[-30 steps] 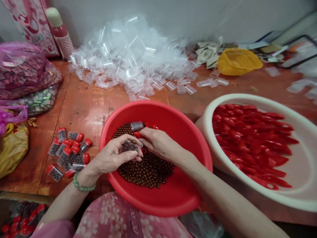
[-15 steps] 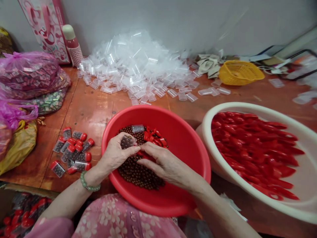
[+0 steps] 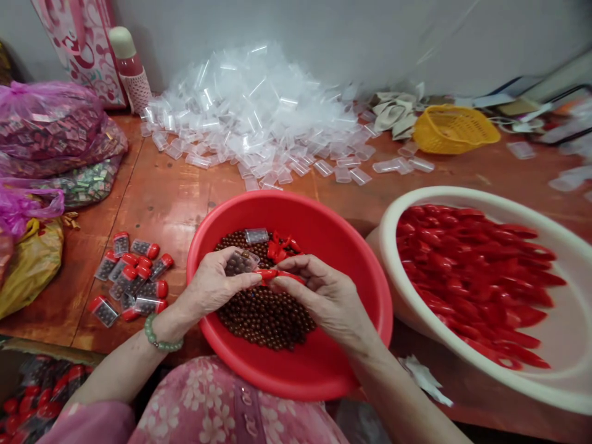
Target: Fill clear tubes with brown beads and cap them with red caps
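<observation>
My left hand (image 3: 210, 285) is closed around a clear plastic container (image 3: 240, 263) with brown beads inside. Between finger and thumb, my right hand (image 3: 328, 297) pinches a red plastic cap (image 3: 291, 277) with a pointed end, held against the container's mouth. Both hands are over a red basin (image 3: 361, 277). Loose brown beads (image 3: 268, 320) lie in it, along with another clear container (image 3: 256, 235) and several red caps (image 3: 280, 246) behind my fingers. My fingers partly cover the joint between cap and container.
A cream basin (image 3: 391, 222) of red caps stands at right. Filled, capped containers (image 3: 148, 288) lie on the table at left, with more in a box (image 3: 41, 394) below. Clear empty containers (image 3: 259, 123) are heaped at the back, near a yellow basket (image 3: 456, 129) and bags of small packets (image 3: 55, 126).
My right hand has shifted right and turned, so the red cap now shows between my hands. The left hand keeps its hold on the container. The view has tilted slightly.
</observation>
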Action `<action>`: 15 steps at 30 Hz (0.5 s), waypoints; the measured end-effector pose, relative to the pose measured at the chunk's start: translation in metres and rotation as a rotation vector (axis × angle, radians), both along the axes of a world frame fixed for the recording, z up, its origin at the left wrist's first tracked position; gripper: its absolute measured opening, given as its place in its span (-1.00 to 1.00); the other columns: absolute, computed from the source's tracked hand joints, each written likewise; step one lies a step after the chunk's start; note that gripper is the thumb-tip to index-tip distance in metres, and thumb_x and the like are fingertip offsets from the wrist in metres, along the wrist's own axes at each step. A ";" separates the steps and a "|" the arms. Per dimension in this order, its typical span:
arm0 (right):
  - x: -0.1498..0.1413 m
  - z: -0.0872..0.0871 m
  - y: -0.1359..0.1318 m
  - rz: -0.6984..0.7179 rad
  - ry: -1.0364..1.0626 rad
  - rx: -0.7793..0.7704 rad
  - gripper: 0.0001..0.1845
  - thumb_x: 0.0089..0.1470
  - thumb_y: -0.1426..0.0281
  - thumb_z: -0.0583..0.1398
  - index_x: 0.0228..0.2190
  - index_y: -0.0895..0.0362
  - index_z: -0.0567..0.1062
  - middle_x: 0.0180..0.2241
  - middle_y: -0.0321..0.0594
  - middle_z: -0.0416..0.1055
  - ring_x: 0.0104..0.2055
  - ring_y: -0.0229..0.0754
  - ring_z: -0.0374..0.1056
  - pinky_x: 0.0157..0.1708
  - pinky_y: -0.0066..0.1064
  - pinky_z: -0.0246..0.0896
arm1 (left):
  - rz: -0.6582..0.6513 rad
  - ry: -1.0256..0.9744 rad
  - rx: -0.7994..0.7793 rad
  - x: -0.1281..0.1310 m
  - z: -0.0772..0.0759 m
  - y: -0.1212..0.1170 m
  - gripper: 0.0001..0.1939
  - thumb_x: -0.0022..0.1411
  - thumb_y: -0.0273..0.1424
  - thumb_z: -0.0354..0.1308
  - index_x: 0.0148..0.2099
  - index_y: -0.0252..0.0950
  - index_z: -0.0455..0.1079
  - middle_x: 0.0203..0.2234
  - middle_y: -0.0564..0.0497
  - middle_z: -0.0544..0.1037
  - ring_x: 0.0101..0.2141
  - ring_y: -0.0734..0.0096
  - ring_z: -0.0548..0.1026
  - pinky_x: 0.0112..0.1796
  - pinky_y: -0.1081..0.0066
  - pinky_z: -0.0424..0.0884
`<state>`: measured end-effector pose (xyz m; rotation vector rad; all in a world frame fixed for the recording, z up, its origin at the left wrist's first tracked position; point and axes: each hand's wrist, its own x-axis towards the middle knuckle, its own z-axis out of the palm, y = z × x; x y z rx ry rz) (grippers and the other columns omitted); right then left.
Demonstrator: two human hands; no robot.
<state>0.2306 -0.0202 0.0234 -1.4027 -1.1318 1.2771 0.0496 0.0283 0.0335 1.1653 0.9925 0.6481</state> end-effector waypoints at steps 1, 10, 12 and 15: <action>-0.001 0.000 -0.001 0.018 0.028 -0.030 -0.71 -0.07 0.17 0.33 -0.39 0.10 0.47 -0.45 -0.24 0.49 -0.42 -0.22 0.42 -0.37 -0.36 0.38 | 0.010 -0.005 -0.006 0.000 0.000 0.000 -0.74 0.02 -0.31 0.29 -0.28 -0.35 0.37 -0.45 0.08 0.44 -0.41 0.50 0.39 -0.31 0.44 0.29; 0.015 0.027 -0.007 0.454 -0.185 0.077 -0.88 0.08 0.32 0.24 -0.30 0.05 0.55 -0.28 -0.20 0.51 -0.25 -0.19 0.43 -0.24 -0.38 0.36 | -0.003 -0.193 -0.167 -0.003 -0.002 0.002 -0.72 -0.06 -0.38 0.33 -0.29 -0.35 0.38 -0.42 0.08 0.43 -0.38 0.52 0.35 -0.26 0.44 0.26; 0.020 0.028 -0.007 0.355 -0.174 0.027 -0.84 0.03 0.30 0.29 -0.28 0.02 0.56 -0.35 -0.24 0.50 -0.34 -0.23 0.41 -0.35 -0.43 0.36 | -0.012 -0.231 -0.200 -0.004 -0.002 0.002 -0.72 -0.07 -0.38 0.34 -0.29 -0.36 0.39 -0.43 0.08 0.42 -0.40 0.54 0.34 -0.28 0.45 0.25; 0.022 0.024 -0.007 0.253 -0.095 -0.070 -0.80 -0.12 0.31 0.38 -0.37 0.05 0.57 -0.46 -0.27 0.45 -0.49 -0.29 0.33 -0.52 -0.48 0.31 | -0.023 -0.272 -0.204 -0.005 -0.002 0.003 -0.71 -0.08 -0.39 0.36 -0.30 -0.37 0.40 -0.46 0.10 0.41 -0.43 0.58 0.32 -0.31 0.48 0.25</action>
